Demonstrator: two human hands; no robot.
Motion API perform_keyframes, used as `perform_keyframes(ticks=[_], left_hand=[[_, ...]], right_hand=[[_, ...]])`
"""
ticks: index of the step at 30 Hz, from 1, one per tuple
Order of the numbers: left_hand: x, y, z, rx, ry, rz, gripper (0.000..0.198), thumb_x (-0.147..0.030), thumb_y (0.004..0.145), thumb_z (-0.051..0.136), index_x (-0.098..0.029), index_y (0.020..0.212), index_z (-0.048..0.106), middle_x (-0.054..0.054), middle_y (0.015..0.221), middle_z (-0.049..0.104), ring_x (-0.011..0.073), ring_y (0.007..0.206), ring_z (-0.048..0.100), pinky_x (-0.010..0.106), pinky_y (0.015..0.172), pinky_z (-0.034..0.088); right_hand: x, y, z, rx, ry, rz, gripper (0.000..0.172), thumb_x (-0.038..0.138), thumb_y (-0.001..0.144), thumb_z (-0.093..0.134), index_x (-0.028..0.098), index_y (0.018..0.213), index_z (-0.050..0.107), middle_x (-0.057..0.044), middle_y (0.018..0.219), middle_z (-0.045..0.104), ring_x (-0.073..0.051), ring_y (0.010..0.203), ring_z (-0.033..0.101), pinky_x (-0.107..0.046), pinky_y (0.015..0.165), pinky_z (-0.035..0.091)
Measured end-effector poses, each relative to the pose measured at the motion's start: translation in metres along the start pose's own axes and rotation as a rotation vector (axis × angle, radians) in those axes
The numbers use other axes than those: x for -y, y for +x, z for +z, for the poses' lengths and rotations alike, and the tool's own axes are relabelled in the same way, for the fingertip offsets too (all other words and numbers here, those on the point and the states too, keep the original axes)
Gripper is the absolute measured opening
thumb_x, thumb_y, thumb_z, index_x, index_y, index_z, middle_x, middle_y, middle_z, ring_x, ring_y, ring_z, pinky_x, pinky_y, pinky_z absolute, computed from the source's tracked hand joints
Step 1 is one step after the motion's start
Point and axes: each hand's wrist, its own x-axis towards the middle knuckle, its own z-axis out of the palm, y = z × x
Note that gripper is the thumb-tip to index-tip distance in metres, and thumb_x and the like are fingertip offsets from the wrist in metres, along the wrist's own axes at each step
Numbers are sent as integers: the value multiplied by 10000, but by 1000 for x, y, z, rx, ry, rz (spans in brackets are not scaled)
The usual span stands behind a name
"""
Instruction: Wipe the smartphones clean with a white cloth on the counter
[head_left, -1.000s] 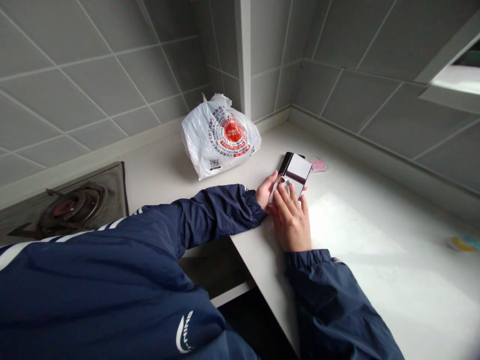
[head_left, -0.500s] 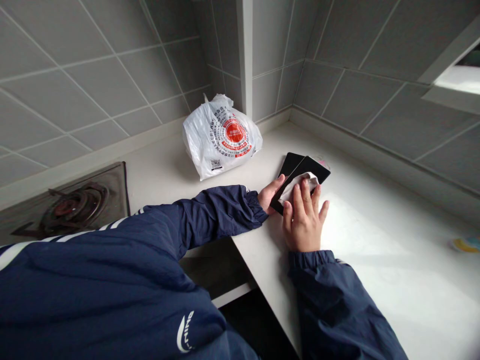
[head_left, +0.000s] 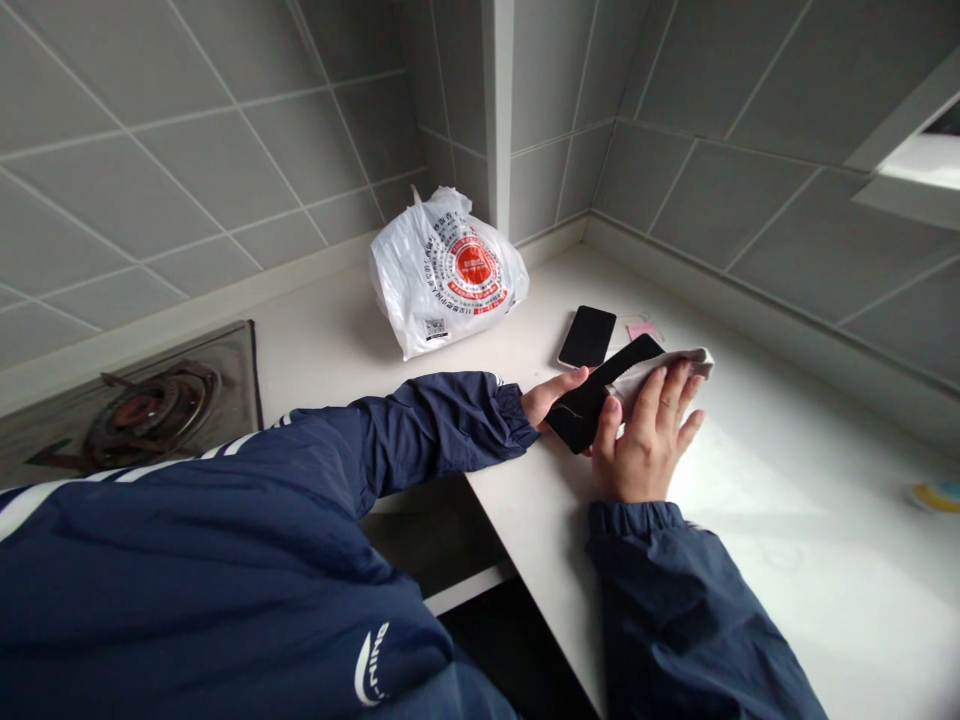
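A black phone (head_left: 579,412), tilted over the counter, is gripped by my left hand (head_left: 549,398) at its near left edge, with the thumb along the side. My right hand (head_left: 645,445) holds a pale cleaning cloth (head_left: 637,376) with a zigzag edge against the phone's right part. Its fingers lie over the cloth, which hides some of the phone and folds past its far right side. A second black phone (head_left: 587,336) lies flat on the counter just beyond, apart from both hands.
A white plastic bag (head_left: 450,270) with red print stands near the wall corner. Behind the phones lies a small pink item (head_left: 640,329). A gas burner (head_left: 150,415) is at left, a yellow item (head_left: 937,496) at far right. Below the counter (head_left: 750,620) edge is an open cabinet (head_left: 435,535).
My right hand and the cloth have slid right along the held phone. That phone has tilted and shifted right, uncovering more of the phone on the counter.
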Motion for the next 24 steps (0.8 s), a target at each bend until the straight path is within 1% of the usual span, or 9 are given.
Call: perform_keyframes(ticks=[5,9,11,12,14,16,18,21,24], left_hand=[[5,4,-7,7,35,-2,500,-447,1001,432,-188,1403,579,93,934,757,201,669,732,340,766,589],[8,11,1,-42,-155,152,485,-404,1035,356,-157,1361,618,101,1063,753,194,944,745,325,993,518],[5,12,7,-76,-262,163,528,-435,1049,301,-139,1323,641,115,1136,738,209,1110,703,346,1097,447],[2,11,9,-104,-310,152,548,-454,1051,281,-133,1261,673,122,1120,740,215,1122,698,360,1108,438],[-3,9,12,-165,-356,109,590,-488,1048,273,-112,1052,728,140,1021,749,223,1057,719,366,1075,465],[-7,5,14,-214,-370,92,622,-515,1041,289,-113,820,709,139,862,740,212,911,742,333,982,518],[-10,3,15,-231,-379,91,624,-524,1034,316,-122,718,674,121,733,706,191,780,733,291,879,547],[-12,1,16,-237,-384,119,614,-553,1018,343,-107,820,715,102,683,688,185,710,714,276,805,552],[-12,2,14,-220,-365,117,618,-582,995,360,-92,1013,736,117,773,720,206,745,722,312,834,550]], right_hand=[[2,5,-3,64,-57,-10,747,420,992,485,114,1615,210,-244,1640,254,-440,1532,222,-753,1131,260],[11,2,-2,201,-69,-122,710,428,1016,446,96,1604,227,-218,1651,238,-392,1544,225,-713,1154,272],[16,-3,0,256,-59,-188,646,402,1027,441,112,1584,290,-194,1643,279,-347,1539,267,-680,1189,237],[19,-5,1,271,-45,-220,610,384,1029,444,121,1567,331,-180,1634,309,-327,1532,293,-662,1206,217],[22,-8,2,281,2,-287,543,349,1026,461,126,1519,418,-161,1608,377,-301,1513,346,-623,1232,191],[24,-10,2,284,53,-345,488,314,1018,481,117,1465,489,-153,1574,441,-289,1488,394,-581,1243,203],[24,-11,1,284,91,-383,445,287,1007,504,113,1416,539,-149,1543,488,-284,1466,432,-545,1238,240],[22,-13,1,265,112,-416,411,256,987,543,127,1376,572,-141,1507,534,-280,1432,480,-513,1223,280],[19,-16,3,228,95,-422,437,242,973,571,138,1397,552,-146,1502,538,-275,1412,506,-498,1217,297]])
